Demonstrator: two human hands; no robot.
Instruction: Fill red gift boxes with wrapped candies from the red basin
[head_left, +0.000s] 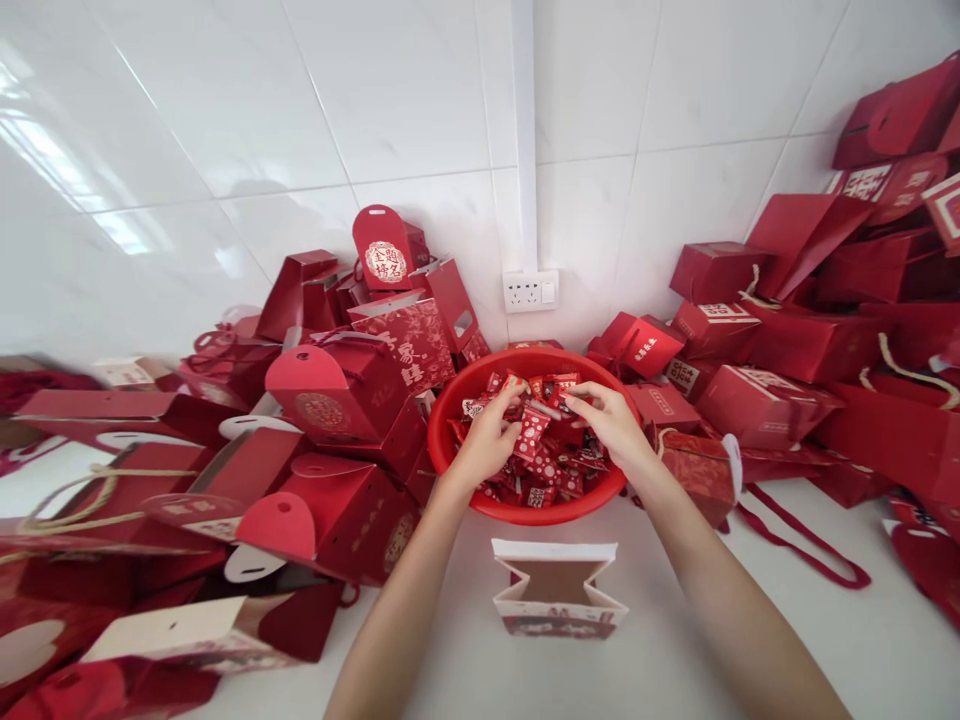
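Note:
A red plastic basin stands against the wall, filled with wrapped candies in red wrappers, some white-dotted. My left hand is over the left part of the candies, thumb and fingers apart, beside a dotted candy. On the right side my right hand reaches over the rim with fingers spread, its tips close to the candies. Whether either hand's fingertips touch a candy is hard to tell. Between my forearms a small white and red paper gift box stands upright with its top open.
Red gift boxes are heaped at the left, several with rope handles. Another pile of red boxes rises at the right, with a ribbon handle on the white table. A socket is on the tiled wall.

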